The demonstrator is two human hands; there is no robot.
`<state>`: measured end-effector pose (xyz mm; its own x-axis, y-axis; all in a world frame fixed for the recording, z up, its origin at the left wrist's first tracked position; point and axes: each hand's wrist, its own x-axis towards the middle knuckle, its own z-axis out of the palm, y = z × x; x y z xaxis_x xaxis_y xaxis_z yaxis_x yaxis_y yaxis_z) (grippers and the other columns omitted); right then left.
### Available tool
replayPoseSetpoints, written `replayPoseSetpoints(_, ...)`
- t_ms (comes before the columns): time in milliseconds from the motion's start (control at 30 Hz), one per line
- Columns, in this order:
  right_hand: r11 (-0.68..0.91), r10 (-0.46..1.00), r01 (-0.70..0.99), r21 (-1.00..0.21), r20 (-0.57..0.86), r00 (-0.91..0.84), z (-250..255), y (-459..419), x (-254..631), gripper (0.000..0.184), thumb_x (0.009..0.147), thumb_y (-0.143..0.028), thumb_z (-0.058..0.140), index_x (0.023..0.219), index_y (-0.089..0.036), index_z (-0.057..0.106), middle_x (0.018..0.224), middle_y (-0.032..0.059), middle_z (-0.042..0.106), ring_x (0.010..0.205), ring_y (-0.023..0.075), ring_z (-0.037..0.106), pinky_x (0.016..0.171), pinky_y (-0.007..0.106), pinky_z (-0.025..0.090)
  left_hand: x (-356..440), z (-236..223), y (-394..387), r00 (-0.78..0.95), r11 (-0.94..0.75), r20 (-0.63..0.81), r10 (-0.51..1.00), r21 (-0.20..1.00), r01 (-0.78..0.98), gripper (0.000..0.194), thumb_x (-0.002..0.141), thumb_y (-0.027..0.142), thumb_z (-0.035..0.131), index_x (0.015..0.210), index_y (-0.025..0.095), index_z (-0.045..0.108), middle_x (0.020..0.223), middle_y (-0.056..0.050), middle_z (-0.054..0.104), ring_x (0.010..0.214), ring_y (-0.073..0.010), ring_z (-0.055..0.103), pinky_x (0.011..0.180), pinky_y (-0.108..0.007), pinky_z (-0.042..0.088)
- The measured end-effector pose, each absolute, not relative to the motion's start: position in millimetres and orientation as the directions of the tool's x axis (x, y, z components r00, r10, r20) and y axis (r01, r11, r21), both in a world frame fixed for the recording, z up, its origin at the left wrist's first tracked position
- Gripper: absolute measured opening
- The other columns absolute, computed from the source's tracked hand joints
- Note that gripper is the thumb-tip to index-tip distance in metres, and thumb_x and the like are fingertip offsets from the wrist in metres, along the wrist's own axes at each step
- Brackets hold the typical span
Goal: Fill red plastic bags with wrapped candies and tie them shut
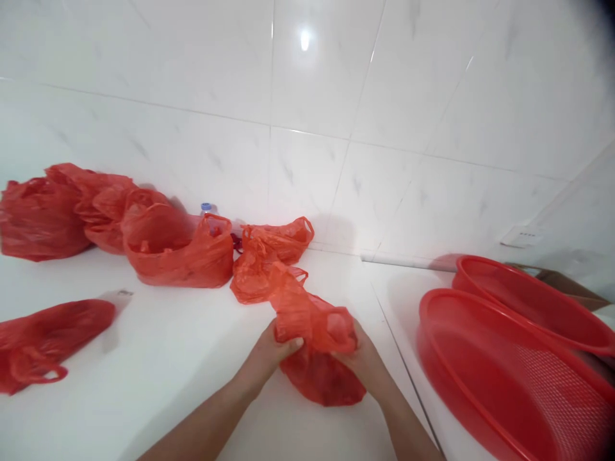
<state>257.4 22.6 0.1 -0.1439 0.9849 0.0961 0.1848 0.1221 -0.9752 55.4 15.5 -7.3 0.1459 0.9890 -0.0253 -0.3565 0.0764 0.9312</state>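
Observation:
Between my two hands is a red plastic bag (pixel 321 378), crumpled at the top and rounded at the bottom, low over the white table. My left hand (pixel 273 352) grips its left side, with the thumb lying across the front of the film. On the right side, my right hand (pixel 362 358) is closed on the same bag, its fingers partly hidden behind the film. What the bag holds cannot be made out. Just beyond it, a crumpled red plastic bag (pixel 252 275) with loop handles lies near the wall.
Several filled red bags (pixel 177 256) line the wall at the left. Another red bag (pixel 57 336) lies at the left front. A bottle with a blue cap (pixel 206 208) stands behind them. Two red mesh baskets (pixel 490 371) occupy the right, beside a seam in the table (pixel 192 358).

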Motion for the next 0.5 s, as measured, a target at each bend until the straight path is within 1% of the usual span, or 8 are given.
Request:
replayPoseSetpoints(67,0.05,0.989,0.123,-0.991,0.032,-0.143,9.8,29.2,256.1,0.041,0.073,-0.045,0.067,0.106,-0.02,0.065,0.099,0.0076,0.069,0.091,0.0262,0.064,0.078,0.039,0.052,52.3,3.4,24.7,0.139,0.088,-0.038,0.99,0.923,-0.375,0.037,0.072,0.038,0.07,0.102,0.016,0.065,0.1,-0.01,0.07,0.095,-0.028,0.065,0.084,-0.038,0.05)
replayPoseSetpoints(133,0.048,0.999,-0.005,-0.999,0.048,-0.022,18.1,34.9,263.0,0.034,0.075,-0.045,0.065,0.096,-0.02,0.068,0.097,0.0066,0.07,0.092,0.0262,0.064,0.078,0.038,0.052,43.5,14.1,33.8,0.054,0.028,-0.005,0.999,0.9,-0.434,0.03,0.076,0.038,0.066,0.097,0.017,0.065,0.097,-0.008,0.071,0.09,-0.0251,0.066,0.082,-0.036,0.051)
replayPoseSetpoints(200,0.104,0.99,-0.204,-0.973,0.082,0.116,21.5,41.6,272.3,0.035,0.074,-0.044,0.067,0.1,-0.021,0.067,0.105,0.006,0.068,0.1,0.0261,0.062,0.083,0.038,0.051,34.4,22.2,42.3,-0.048,-0.059,0.04,0.998,0.856,-0.514,0.029,0.076,0.036,0.067,0.099,0.019,0.064,0.101,-0.006,0.07,0.091,-0.023,0.066,0.082,-0.034,0.051)
replayPoseSetpoints(233,0.12,0.985,-0.297,-0.947,0.075,0.158,20.7,45.6,276.0,0.037,0.073,-0.044,0.068,0.102,-0.021,0.066,0.108,0.0062,0.067,0.103,0.026,0.061,0.086,0.039,0.051,30.8,23.9,46.2,-0.077,-0.079,0.043,0.996,0.834,-0.546,0.03,0.075,0.034,0.069,0.099,0.019,0.063,0.102,-0.005,0.07,0.091,-0.0223,0.066,0.082,-0.033,0.051)
replayPoseSetpoints(300,0.095,0.985,-0.415,-0.905,0.026,0.171,14.4,54.0,278.8,0.04,0.072,-0.045,0.069,0.103,-0.02,0.065,0.111,0.0073,0.067,0.105,0.0264,0.06,0.089,0.04,0.05,27.0,21.1,53.0,-0.073,-0.055,0.016,0.997,0.815,-0.576,0.031,0.072,0.032,0.071,0.099,0.018,0.063,0.1,-0.005,0.07,0.09,-0.0214,0.066,0.079,-0.031,0.051)
replayPoseSetpoints(400,-0.003,0.992,-0.462,-0.887,-0.06,0.108,-0.9,65.2,271.2,0.044,0.073,-0.049,0.067,0.104,-0.017,0.064,0.11,0.0093,0.067,0.105,0.0274,0.061,0.089,0.04,0.05,29.2,4.9,61.0,0.013,0.044,-0.044,0.999,0.844,-0.535,0.025,0.071,0.028,0.072,0.09,0.015,0.064,0.09,-0.006,0.071,0.083,-0.0209,0.067,0.074,-0.029,0.052)
replayPoseSetpoints(500,-0.093,0.983,-0.445,-0.891,-0.152,0.099,-12.0,74.0,257.5,0.051,0.073,-0.056,0.064,0.103,-0.015,0.064,0.11,0.0114,0.067,0.103,0.0285,0.062,0.087,0.04,0.051,38.1,-11.1,68.1,0.076,0.093,-0.062,0.995,0.847,-0.523,0.024,0.072,0.027,0.07,0.092,0.014,0.063,0.086,-0.007,0.071,0.082,-0.0218,0.068,0.075,-0.03,0.052)
